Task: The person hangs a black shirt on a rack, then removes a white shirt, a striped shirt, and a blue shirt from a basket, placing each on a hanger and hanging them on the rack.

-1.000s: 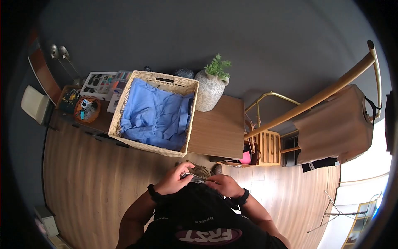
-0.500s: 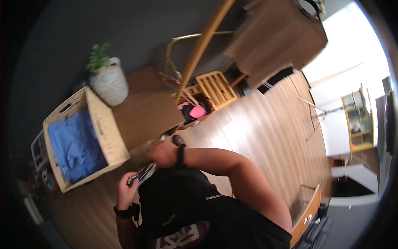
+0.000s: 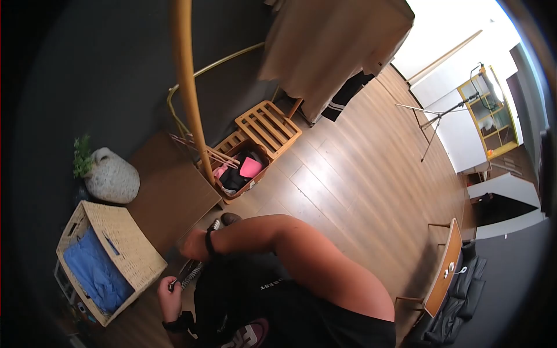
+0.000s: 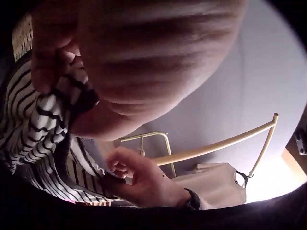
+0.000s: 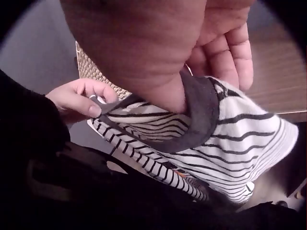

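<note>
A white-and-black striped shirt (image 5: 240, 139) with a dark grey neckband hangs between my two hands, low in front of my body. In the right wrist view my left hand (image 5: 74, 99) pinches one end of the neckband between thumb and fingers. My right hand (image 5: 144, 52) holds the opposite side, its thumb inside the neck opening and its fingers outside. The neck is spread into a long loop. From the head, only a strip of the shirt (image 3: 190, 277) shows beside my left hand (image 3: 170, 297), and my right hand (image 3: 195, 245) is farther forward.
A wicker basket (image 3: 130, 238) with blue cloth (image 3: 96, 269) stands on the wooden cabinet (image 3: 168, 174), beside a vase (image 3: 113, 177). Ahead are a box with hangers (image 3: 249, 168), a slatted wooden stand (image 3: 270, 130) and a rack with a beige shirt (image 3: 325, 52). A bench (image 3: 447, 267) stands at right.
The head view has swung right, so the basket and vase now lie at the left and the bench has come in. My hands have moved apart, with the striped shirt stretched between them.
</note>
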The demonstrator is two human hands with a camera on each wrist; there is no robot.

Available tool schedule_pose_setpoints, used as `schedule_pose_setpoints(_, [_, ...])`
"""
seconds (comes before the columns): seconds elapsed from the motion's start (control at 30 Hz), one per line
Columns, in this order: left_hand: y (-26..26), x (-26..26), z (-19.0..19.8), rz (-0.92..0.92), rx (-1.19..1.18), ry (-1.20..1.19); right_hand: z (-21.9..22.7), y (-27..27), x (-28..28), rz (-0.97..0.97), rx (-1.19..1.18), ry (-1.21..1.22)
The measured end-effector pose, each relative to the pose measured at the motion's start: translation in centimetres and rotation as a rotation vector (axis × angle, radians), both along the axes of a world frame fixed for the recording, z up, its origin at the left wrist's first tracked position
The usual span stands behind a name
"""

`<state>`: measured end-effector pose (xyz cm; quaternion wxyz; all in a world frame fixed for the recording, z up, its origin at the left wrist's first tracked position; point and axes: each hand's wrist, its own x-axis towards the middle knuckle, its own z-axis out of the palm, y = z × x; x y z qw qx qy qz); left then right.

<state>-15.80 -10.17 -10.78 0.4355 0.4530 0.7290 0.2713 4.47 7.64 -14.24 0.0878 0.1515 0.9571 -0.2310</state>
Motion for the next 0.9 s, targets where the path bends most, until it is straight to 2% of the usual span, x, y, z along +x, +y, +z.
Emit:
schedule_pose_setpoints(0.13, [1.8,1.8,0.7,0.063,0.117,0.066,-2.2,1.6,-0.1,0.07,-0.054,-0.095])
schedule_pose_setpoints(0.2, [2.5,2.3,0.5,0.116,0.163,0.067,-2.1,2.4,0.8,0.014,-0.09,-0.077])
schedule_pose_setpoints(0.3, [2.6,1.4,-2.4,0.184,0.249,0.158,-1.9,3.7,3.0,-0.056,-0.14,-0.006])
schedule_pose_setpoints(0.43, [3.2,2.4,-2.7,0.169,0.104,0.245,-0.3,5.5,4.8,-0.201,-0.277,-0.057])
schedule_pose_setpoints(0.53, [4.1,4.5,-1.4,0.131,0.044,0.254,0.1,7.0,6.1,-0.276,-0.418,0.037])
schedule_pose_setpoints(0.63, [5.3,6.2,-0.1,0.189,0.033,0.327,0.6,8.4,7.6,-0.28,-0.513,0.043])
schedule_pose_setpoints(0.67, [5.0,5.7,-0.8,0.189,0.036,0.39,-0.1,8.6,7.8,-0.279,-0.527,0.057])
schedule_pose_setpoints(0.7, [4.2,4.7,-2.2,0.188,0.038,0.453,-0.7,8.9,8.1,-0.25,-0.549,0.074])
schedule_pose_setpoints(0.77, [4.0,4.6,-2.5,0.201,0.084,0.578,-1.7,9.6,8.6,-0.188,-0.591,0.108])
schedule_pose_setpoints(0.83, [4.6,6.2,-0.9,0.225,0.167,0.705,-3.2,10.0,9.1,-0.116,-0.681,0.228])
schedule_pose_setpoints(0.87, [4.9,6.8,-0.2,0.285,0.139,0.606,-3.8,10.2,9.4,-0.08,-0.724,0.287])
schedule_pose_setpoints(0.9, [5.3,7.3,0.6,0.346,0.113,0.507,-3.7,10.7,10.1,-0.149,-0.76,0.293])
